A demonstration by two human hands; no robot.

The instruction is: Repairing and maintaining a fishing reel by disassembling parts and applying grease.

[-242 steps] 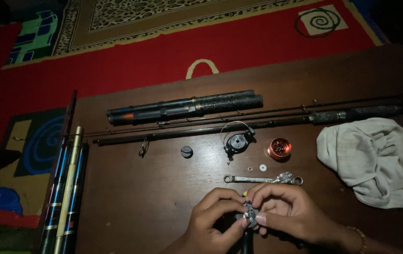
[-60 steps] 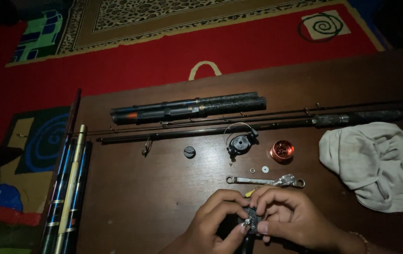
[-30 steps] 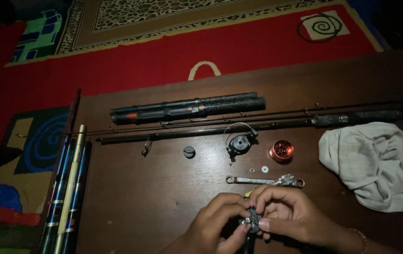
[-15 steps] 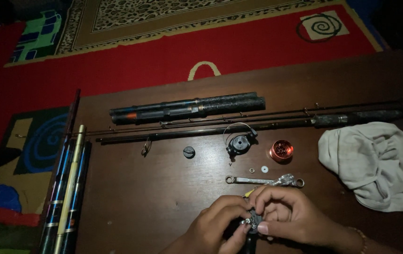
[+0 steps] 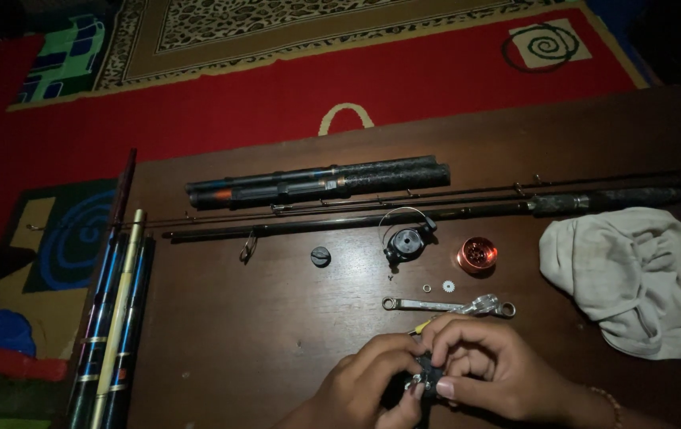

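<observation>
Working at the near edge of the dark table (image 5: 221, 349), you kept spare rods (image 5: 114, 318) bundled at the left, clear of your elbows; your left hand (image 5: 364, 389) curled narrowly around the small dark reel body (image 5: 428, 377), steadying it from below; your right hand (image 5: 491, 373) pinched the same part from above, fingertips closed on it; its long axis appeared to run towards you, though fingers hid most of it; a wrench (image 5: 444, 304), copper spool (image 5: 476, 254) and pale cloth (image 5: 634, 278) lay within reach on the right.
</observation>
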